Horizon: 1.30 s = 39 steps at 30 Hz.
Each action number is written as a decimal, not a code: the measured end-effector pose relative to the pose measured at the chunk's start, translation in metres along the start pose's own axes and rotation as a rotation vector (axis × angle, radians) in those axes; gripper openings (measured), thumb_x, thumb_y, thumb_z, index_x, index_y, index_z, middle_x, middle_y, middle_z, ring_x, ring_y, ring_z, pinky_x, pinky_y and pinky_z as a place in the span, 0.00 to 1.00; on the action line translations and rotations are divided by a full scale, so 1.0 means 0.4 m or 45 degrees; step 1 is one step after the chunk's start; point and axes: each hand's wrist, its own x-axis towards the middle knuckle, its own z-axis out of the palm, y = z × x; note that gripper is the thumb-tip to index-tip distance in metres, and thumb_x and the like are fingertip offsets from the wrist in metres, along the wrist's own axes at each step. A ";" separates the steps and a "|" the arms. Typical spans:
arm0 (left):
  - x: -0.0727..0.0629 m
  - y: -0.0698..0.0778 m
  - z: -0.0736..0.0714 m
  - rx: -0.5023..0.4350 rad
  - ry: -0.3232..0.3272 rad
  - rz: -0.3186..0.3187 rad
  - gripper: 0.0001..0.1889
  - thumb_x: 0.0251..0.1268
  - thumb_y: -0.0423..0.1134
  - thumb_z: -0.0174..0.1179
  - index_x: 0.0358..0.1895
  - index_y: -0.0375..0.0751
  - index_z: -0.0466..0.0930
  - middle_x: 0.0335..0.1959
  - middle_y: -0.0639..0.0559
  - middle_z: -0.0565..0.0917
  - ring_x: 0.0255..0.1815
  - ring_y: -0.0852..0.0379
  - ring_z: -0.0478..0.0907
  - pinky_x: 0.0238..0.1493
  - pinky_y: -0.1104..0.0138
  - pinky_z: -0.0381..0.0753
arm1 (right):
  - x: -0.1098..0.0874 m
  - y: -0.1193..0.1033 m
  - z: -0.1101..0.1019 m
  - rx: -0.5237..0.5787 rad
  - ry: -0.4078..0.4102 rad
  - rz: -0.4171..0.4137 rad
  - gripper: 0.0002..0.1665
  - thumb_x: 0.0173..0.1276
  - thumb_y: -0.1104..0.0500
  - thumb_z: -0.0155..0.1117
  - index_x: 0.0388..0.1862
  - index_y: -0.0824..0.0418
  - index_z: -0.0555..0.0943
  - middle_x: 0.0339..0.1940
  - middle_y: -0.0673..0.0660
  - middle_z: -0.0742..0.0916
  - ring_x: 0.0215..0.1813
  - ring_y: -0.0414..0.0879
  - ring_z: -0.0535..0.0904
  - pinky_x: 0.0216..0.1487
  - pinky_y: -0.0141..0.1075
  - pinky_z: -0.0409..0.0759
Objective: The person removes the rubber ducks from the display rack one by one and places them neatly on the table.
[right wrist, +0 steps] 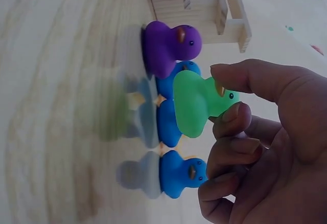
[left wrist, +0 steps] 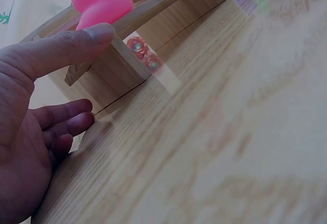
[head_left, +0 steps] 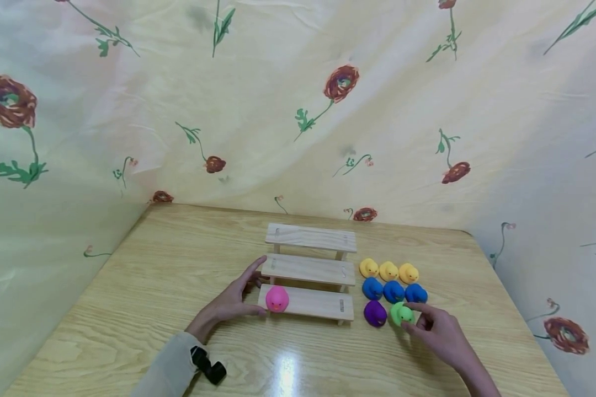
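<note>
A green rubber duck [right wrist: 191, 104] is pinched between thumb and fingers of my right hand [head_left: 439, 333]; in the right wrist view a gap shows between it and its reflection on the tabletop. Beside it sits a purple rubber duck [head_left: 375, 314]. My left hand [head_left: 230, 300] rests at the left end of a three-step wooden stand [head_left: 310, 303]. Its thumb [left wrist: 71, 50] lies straight along the lowest step's corner, and the other fingers are loosely bent near the stand's side. On that lowest step, at the left, stands a pink rubber duck [head_left: 277, 299].
Right of the stand, three blue rubber ducks [head_left: 394, 291] form a row, with three yellow rubber ducks [head_left: 389, 271] behind them. The glossy wood-grain table [head_left: 189, 242] meets a flowered cloth [head_left: 258, 110] at the back and sides.
</note>
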 end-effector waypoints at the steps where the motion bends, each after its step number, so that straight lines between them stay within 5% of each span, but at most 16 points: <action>1: 0.000 -0.001 0.001 0.000 0.001 0.002 0.61 0.51 0.41 0.78 0.82 0.64 0.41 0.63 0.43 0.76 0.57 0.53 0.71 0.61 0.66 0.70 | 0.001 0.005 0.003 0.002 -0.001 -0.003 0.31 0.63 0.56 0.71 0.62 0.70 0.78 0.23 0.51 0.79 0.22 0.37 0.68 0.23 0.30 0.67; 24: -0.009 -0.023 0.010 0.031 0.014 0.028 0.61 0.51 0.42 0.78 0.82 0.64 0.42 0.61 0.44 0.76 0.56 0.53 0.71 0.60 0.66 0.70 | 0.000 0.049 0.053 0.059 -0.006 -0.025 0.30 0.63 0.59 0.71 0.63 0.70 0.78 0.21 0.51 0.79 0.20 0.37 0.68 0.22 0.30 0.67; 39: -0.010 -0.013 0.007 0.028 0.016 -0.030 0.60 0.51 0.43 0.78 0.81 0.66 0.42 0.61 0.44 0.75 0.57 0.52 0.69 0.56 0.65 0.69 | -0.006 0.030 0.038 0.046 0.034 -0.061 0.29 0.63 0.61 0.71 0.63 0.67 0.78 0.21 0.51 0.79 0.21 0.36 0.68 0.22 0.30 0.68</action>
